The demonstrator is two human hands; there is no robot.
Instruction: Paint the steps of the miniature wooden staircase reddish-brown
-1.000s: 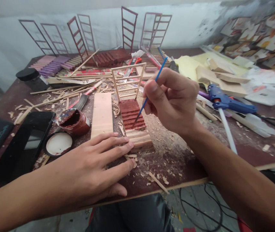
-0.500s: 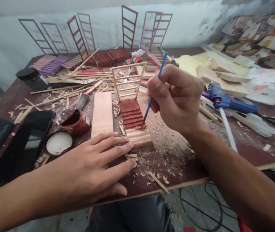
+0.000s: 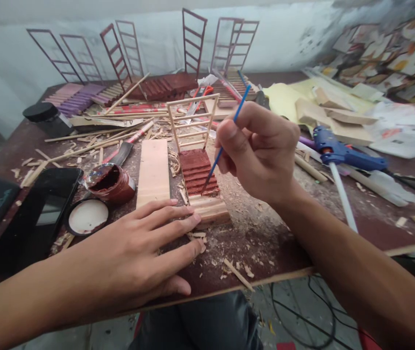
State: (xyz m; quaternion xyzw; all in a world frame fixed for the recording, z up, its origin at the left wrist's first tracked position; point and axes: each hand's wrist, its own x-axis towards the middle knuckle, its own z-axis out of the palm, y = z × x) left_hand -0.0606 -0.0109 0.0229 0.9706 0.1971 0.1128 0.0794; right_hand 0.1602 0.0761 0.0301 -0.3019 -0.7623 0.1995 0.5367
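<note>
While our right hand (image 3: 261,155) pinches the blue brush (image 3: 212,167), tip on the slatted chair (image 3: 207,206) at centre, our left hand (image 3: 137,253) lies open against its near edge; far slats red-brown, near slats and backrest bare.

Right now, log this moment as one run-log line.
left hand: flat, fingertips against slatted wooden piece | right hand: grip shut on blue brush | brush tip: on red-painted slats | paint jar: open, beside plank

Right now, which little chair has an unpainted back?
The chair under the brush in the right hand; the chairs by the wall have dark painted backs.
</note>
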